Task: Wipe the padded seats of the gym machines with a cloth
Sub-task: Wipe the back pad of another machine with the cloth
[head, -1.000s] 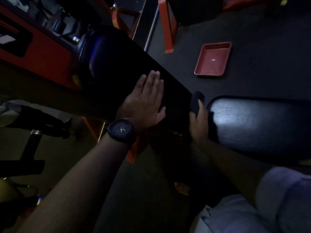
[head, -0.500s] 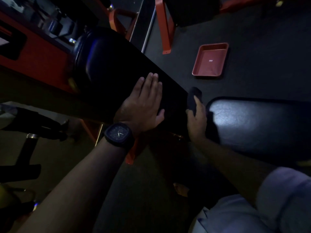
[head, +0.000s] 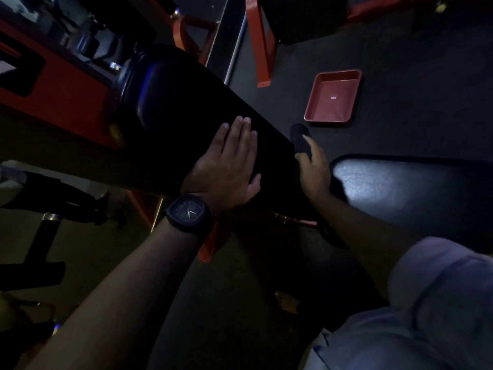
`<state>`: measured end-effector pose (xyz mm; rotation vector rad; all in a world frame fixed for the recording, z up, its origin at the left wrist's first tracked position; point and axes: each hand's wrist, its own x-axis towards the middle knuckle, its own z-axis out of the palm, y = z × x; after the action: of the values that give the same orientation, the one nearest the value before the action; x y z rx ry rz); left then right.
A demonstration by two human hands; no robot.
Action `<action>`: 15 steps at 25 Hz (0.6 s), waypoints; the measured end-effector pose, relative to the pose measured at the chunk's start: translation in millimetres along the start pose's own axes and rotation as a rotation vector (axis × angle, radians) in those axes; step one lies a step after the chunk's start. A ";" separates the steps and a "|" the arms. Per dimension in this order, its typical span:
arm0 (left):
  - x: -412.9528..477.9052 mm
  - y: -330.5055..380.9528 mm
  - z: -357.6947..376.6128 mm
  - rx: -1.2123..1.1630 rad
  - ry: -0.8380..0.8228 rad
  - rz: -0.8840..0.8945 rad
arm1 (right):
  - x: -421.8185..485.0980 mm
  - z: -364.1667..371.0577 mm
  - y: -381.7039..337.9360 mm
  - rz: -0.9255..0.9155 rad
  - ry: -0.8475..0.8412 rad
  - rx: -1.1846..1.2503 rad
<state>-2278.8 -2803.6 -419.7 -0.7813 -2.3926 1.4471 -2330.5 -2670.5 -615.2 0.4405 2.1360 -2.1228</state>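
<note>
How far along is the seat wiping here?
Nothing shows as finished; it is too dark to tell wiped from unwiped. In hand: the right hand presses a dark cloth on the long black pad's edge, with the left hand flat on it. The flat seat looks untouched.

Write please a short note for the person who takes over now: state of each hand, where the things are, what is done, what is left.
Left hand: open, flat on the long pad, bracing it; watch on that wrist.
Right hand: shut on the dark cloth, at the long pad's near end, in the gap before the seat.
Red tray lies on the floor beyond, apparently empty.
Done: cannot tell; the light is too dim to show which pads are already wiped.
Left: probably finish this pad's end, then wipe the seat on the right.
</note>
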 end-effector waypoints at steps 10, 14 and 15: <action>0.2 0.0 -2.2 -0.003 -0.013 0.000 | 2.8 1.1 -25.3 0.010 -0.034 -0.050; -0.4 0.0 -0.6 0.017 -0.001 0.006 | -23.9 10.0 -39.2 -0.327 -0.092 -0.081; -0.3 -1.0 -1.1 0.019 0.003 0.001 | -17.8 9.3 -37.4 -0.363 -0.107 -0.079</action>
<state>-2278.3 -2803.3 -418.3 -0.7796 -2.3732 1.4659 -2325.0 -2681.6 -574.6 -0.0758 2.3742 -2.1610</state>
